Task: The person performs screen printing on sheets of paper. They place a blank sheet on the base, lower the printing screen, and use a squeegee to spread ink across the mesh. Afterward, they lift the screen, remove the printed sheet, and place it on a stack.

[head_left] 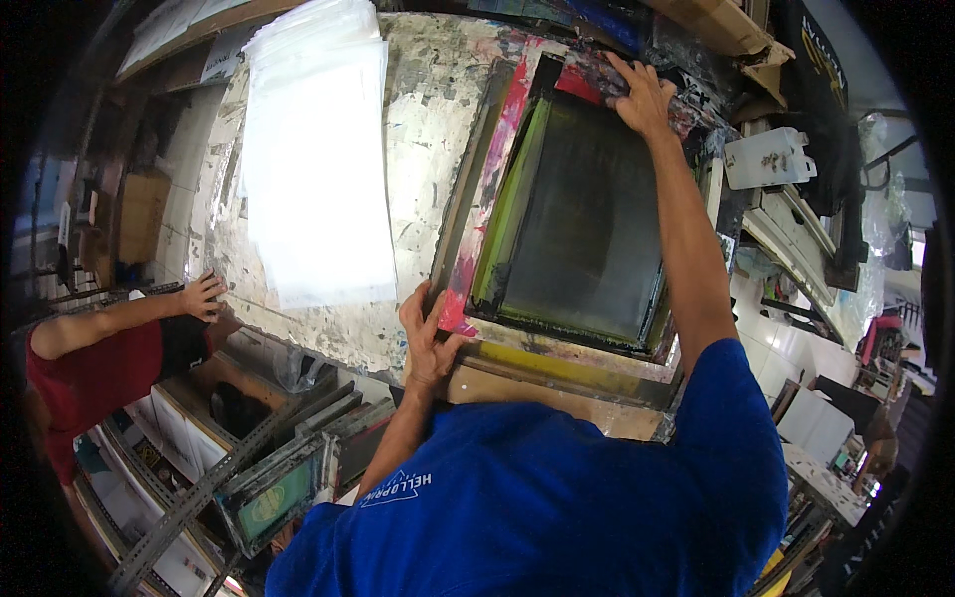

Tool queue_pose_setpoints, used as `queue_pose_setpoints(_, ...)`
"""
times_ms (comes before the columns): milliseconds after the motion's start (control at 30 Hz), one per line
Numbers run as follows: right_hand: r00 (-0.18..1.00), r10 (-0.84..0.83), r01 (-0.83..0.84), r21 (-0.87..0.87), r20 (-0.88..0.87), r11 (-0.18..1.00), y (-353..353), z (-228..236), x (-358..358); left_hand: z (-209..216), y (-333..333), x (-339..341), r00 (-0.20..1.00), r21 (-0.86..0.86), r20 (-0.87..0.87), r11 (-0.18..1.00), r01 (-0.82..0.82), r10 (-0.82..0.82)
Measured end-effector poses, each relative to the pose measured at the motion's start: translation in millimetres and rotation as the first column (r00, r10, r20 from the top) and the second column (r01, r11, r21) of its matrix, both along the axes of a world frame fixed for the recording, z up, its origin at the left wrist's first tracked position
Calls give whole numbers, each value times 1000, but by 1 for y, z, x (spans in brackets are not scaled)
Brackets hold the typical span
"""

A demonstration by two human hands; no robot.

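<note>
Clock is centring on the frame, 12 pointing away from us. The frame (494,169), pink-stained along its 9 o'clock rail, is lying on the bench (428,119), surrounding a dark panel (587,219). Our left hand (430,343) is sitting at the 7–8 o'clock corner, thumb and fingers parting around the rail end. Our right hand (645,95) is reaching to 1 o'clock, fingers spreading wide at the far edge. Can't tell whether either set is gripping underneath or just resting.

Handling, our read: we're working from near-opposite corners, so we should be matching force on both hands; a one-sided push would likely be twisting the frame. The right arm is stretching furthest, so we should be watching that end for lag. We should be loading the rails only; fingers pressing on the panel would probably be risking marks or sag. Our right forearm (691,239) is crossing close along the 3 o'clock edge, so we should be lifting the elbow enough to avoid dragging.

Clearances: a paper stack (318,149) is lying at 9–10 o'clock, apart from the frame. A co-worker's hand (204,296) is resting at the bench edge, 8–9 o'clock; we should be minding both when shifting left.
</note>
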State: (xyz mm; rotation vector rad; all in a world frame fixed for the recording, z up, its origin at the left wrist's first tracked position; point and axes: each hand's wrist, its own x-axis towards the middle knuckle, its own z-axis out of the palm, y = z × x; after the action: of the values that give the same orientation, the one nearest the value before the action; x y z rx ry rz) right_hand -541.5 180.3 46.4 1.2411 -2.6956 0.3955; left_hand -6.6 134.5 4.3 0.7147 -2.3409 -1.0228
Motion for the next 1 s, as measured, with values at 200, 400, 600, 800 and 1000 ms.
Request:
queue_pose_setpoints(200, 996, -79, 82, 95, -37, 992, -14, -7, -17, 8, 1, 1, 999, 12, 24, 999, 33, -34)
queue_pose_setpoints(400, 980, -53, 55, 2, -192, 999, 17, 55, 49, 8, 8, 0, 996, 126, -86, 992, -25, 36)
queue_pose_setpoints(600, 860, 374, -431, 102, 346, 897, 160, 212, 253, 75, 3, -20, 963, 44, -265, 998, -35, 46)
queue_pose_setpoints(800, 998, -29, 41, 194, -64, 980, 190, 234, 325, 161, 6, -105, 604, 428, -739, 900, 79, 298)
queue_pose_setpoints(1000, 970, -64, 74, 32, -235, 997, 188, 249, 304, 33, 28, -94, 990, -223, -35, 965, -141, 136)
